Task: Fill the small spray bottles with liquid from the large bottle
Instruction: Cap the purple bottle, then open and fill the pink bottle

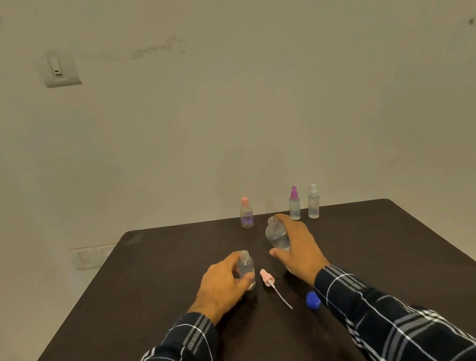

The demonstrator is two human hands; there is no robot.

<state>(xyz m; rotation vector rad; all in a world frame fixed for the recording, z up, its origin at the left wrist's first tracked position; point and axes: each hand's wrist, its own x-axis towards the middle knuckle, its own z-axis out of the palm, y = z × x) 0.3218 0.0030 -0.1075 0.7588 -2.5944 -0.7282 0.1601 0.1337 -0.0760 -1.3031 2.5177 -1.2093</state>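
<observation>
**A:** Lining up the pour, so here's a quick check on where you stand. Your left hand (221,282) has its fingers (232,257) curled round the small open bottle (246,268). That bottle stands upright on the desk (154,287), mouth straight up. Your right hand (299,248) is wrapped round the big bottle (276,236), which has its cap off and sits just right of the small one and a bit further back. Can't tell if its base is on the desk or lifted, because your hand hides it.

**B:** Which way do you tip it then?

**A:** Left and toward you, I'd say. The big bottle's long axis is close to vertical, with the neck leaning slightly left, toward the small mouth. The two bottles are near each other but not touching. Your right hand is the one to travel, and your left just steadies.

**B:** Anything in the way?

**A:** The pink spray head (266,278) lies flat between your hands, just beside the small bottle. Its thin tube (283,298) points back toward you and to the right. The blue cap (312,300) sits by your right sleeve. The capped bottles (246,215) along the far edge are well apart from all this. The small mouth is narrow, so I'd guess a spill is the risk. Get lip over mouth before you tilt.
</observation>
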